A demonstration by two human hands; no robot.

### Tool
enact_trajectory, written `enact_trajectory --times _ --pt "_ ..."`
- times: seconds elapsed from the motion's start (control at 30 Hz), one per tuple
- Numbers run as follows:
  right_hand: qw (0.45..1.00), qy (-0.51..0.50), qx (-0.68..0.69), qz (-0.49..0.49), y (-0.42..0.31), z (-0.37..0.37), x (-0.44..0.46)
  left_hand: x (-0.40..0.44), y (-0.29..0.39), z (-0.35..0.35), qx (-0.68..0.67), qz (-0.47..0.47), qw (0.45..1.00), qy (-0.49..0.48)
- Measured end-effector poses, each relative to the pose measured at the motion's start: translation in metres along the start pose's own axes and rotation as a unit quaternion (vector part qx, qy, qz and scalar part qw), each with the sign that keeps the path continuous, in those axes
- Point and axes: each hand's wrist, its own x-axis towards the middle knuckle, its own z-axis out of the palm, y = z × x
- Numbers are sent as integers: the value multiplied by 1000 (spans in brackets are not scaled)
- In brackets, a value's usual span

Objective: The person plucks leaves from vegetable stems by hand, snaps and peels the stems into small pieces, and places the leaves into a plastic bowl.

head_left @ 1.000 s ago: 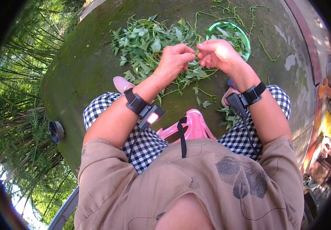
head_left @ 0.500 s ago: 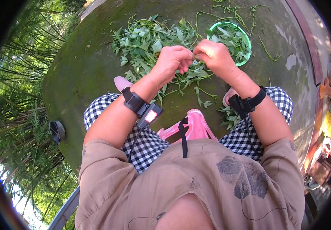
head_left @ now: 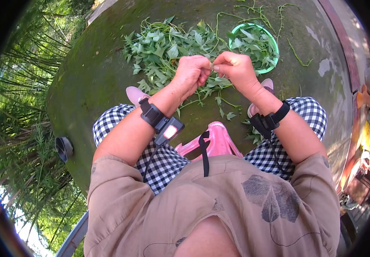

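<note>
My left hand (head_left: 191, 73) is closed, its fingers curled in and thumb pressed to the index finger. Fingertip to fingertip with it, my right hand (head_left: 235, 70) pinches thumb and forefinger together. Between them is a thin green stem, mostly hidden by the fingers. Under and beyond the hands spreads a heap of leafy green vines (head_left: 163, 45) on the ground. Just past my right hand stands a light-green rimmed basket (head_left: 276, 50), with picked leaves (head_left: 253, 43) inside.
Bare stems (head_left: 298, 55) are strewn around the basket on the mossy concrete ground (head_left: 95, 64). A pink plastic stool (head_left: 219, 139) shows between my knees. A dark pot-like object (head_left: 64, 147) sits at the left edge, beside bamboo-like plants (head_left: 26, 141). Assorted household items lie at far right.
Both hands have shifted slightly nearer to me, still fingertip to fingertip. My right fingers have lifted a little and look more angled. The heap and basket look the same.
</note>
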Motion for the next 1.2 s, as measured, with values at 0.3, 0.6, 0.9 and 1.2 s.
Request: enact_trajectory --times 0.3,0.6,0.9,1.2 --pt "992 20 99 74 1 6 -7 3 -1 -1 17 -15 1000 -2" --pt "967 157 176 96 -3 -39 16 9 -24 -9 97 -74 992 33" --pt "896 386 104 192 63 -138 26 2 -61 -30 651 137 736 -128" --pt "899 113 -115 407 186 -58 24 -9 -56 -32 685 62 701 -187"
